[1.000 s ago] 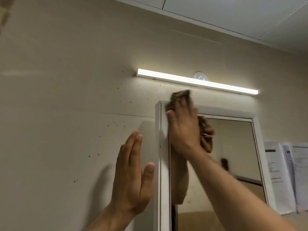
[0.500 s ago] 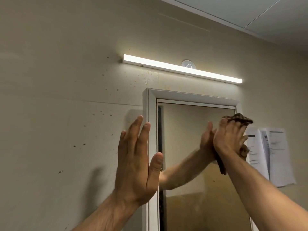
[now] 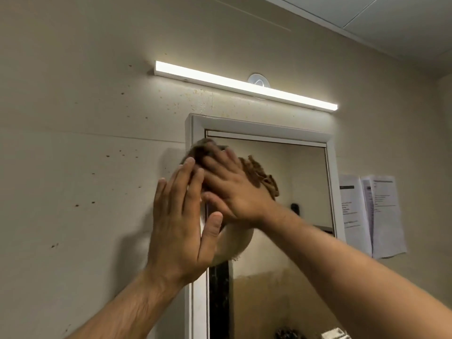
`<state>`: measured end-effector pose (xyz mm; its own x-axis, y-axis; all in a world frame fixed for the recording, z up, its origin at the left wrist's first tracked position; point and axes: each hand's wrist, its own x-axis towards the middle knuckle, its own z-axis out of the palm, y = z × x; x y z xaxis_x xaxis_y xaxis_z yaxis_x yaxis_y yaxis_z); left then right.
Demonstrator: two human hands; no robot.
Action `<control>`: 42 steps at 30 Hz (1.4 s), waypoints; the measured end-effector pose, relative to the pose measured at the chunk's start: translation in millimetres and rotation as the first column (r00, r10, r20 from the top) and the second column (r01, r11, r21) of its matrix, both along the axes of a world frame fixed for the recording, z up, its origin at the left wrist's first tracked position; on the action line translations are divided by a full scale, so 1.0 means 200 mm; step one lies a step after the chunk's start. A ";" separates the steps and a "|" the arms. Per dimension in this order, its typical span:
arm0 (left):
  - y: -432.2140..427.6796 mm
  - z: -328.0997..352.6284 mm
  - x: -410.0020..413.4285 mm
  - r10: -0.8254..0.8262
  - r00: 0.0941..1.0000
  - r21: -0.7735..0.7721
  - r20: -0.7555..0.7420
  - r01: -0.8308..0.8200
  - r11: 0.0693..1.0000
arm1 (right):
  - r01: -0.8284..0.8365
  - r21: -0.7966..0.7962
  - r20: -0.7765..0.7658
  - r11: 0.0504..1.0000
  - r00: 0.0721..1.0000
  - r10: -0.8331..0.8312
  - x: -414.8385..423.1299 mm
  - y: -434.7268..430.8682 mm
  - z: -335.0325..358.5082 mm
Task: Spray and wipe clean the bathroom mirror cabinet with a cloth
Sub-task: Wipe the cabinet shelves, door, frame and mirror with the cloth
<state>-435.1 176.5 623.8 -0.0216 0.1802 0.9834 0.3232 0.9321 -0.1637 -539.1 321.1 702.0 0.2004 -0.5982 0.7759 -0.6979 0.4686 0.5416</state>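
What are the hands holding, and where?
The right hand presses the brown cloth flat on the mirror, palm over its middle. The left hand holds nothing.

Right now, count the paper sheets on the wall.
2: the left sheet hangs just right of the mirror cabinet, and the right sheet overlaps its right edge. More may be hidden beneath them.

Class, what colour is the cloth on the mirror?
Brown; the cloth shows best in the head view.

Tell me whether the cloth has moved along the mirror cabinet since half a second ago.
Yes. The cloth went left, from the right side of the mirror cabinet to its top left corner, under the right hand.
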 end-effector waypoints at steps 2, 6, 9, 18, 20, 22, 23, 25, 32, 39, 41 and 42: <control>0.02 0.00 -0.01 0.054 0.997 0.005 0.053 -0.054 0.999 | 0.132 -0.329 0.216 0.935 0.974 -0.061 -0.11 0.17 0.04; 0.04 -0.02 -0.04 0.072 0.991 0.028 0.110 -0.076 0.997 | 0.551 -0.710 0.654 0.439 0.747 0.120 -0.23 0.45 -0.07; 0.07 -0.06 -0.10 0.058 0.991 0.022 0.118 -0.061 0.998 | 0.519 -0.607 0.671 0.602 0.741 0.038 -0.12 0.33 -0.33; 0.06 -0.17 -0.15 -0.072 0.994 0.020 0.083 0.071 0.997 | 0.073 0.390 0.161 0.918 0.976 -0.145 -0.03 0.40 -0.77; 0.06 -0.19 -0.15 -0.065 0.994 0.012 0.082 0.065 0.998 | 0.069 0.398 0.092 0.915 0.989 -0.115 -0.09 0.47 -0.70; 0.06 -0.20 -0.15 -0.093 0.993 0.037 0.077 0.090 0.995 | 0.163 0.168 0.171 0.972 0.967 -0.192 -0.17 0.55 -0.61; 0.06 -0.20 -0.15 -0.120 0.990 0.054 0.070 0.116 0.992 | 0.284 -0.086 0.285 0.955 0.925 -0.250 -0.20 0.58 -0.55; 0.06 -0.21 -0.16 -0.184 0.982 0.071 0.041 0.181 0.981 | 0.577 -0.503 0.602 0.644 0.768 -0.218 -0.22 0.56 -0.38; 0.04 -0.22 -0.15 -0.360 0.931 0.149 -0.065 0.365 0.919 | 0.179 -0.485 0.187 0.856 0.977 -0.098 0.05 -0.18 -0.25; -0.07 -0.24 -0.01 -0.359 0.932 0.123 -0.045 0.361 0.924 | 0.070 0.197 -0.004 0.978 0.998 -0.070 -0.01 0.16 -1.02; -0.10 -0.25 0.01 -0.290 0.956 0.137 -0.036 0.293 0.946 | 0.052 0.349 -0.010 0.936 0.999 -0.051 -0.02 0.25 -1.11; -0.11 -0.26 0.01 -0.271 0.962 0.163 -0.031 0.273 0.948 | 0.046 0.383 -0.014 0.923 0.999 -0.044 -0.02 0.27 -1.06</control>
